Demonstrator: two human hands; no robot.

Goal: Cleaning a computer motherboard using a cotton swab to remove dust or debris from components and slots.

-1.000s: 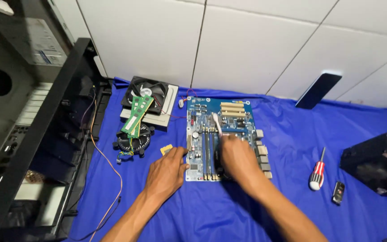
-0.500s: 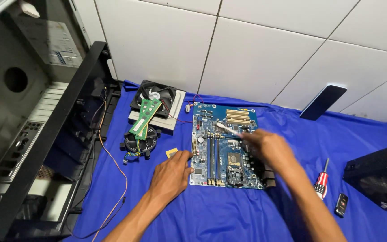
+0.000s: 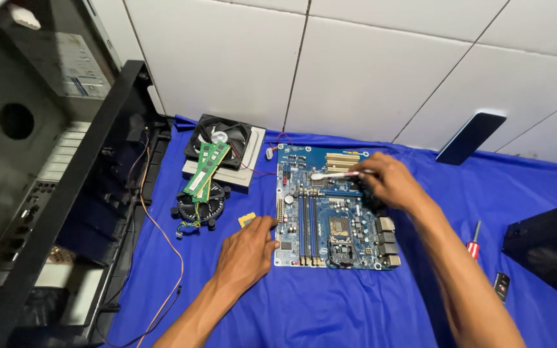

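A blue motherboard (image 3: 330, 206) lies flat on the blue cloth (image 3: 330, 309). My left hand (image 3: 246, 254) rests on the cloth with its fingertips against the board's left edge. My right hand (image 3: 385, 180) is over the board's upper right part and holds a thin white brush-like tool (image 3: 333, 174) whose pale tip points left across the board near the yellow slots. A small yellow-edged chip (image 3: 247, 220) lies on the cloth just above my left hand.
An open black computer case (image 3: 46, 193) fills the left side. Two green memory sticks (image 3: 204, 169) lie across a black case fan (image 3: 222, 138) and a round cooler fan (image 3: 198, 206). A red screwdriver (image 3: 474, 241), a black power supply (image 3: 552, 248) and a dark phone (image 3: 470, 136) are at right.
My right hand moved from the board's lower right up to its upper right, carrying the white tool. My left hand stayed at the board's left edge. The camera view shifted slightly.
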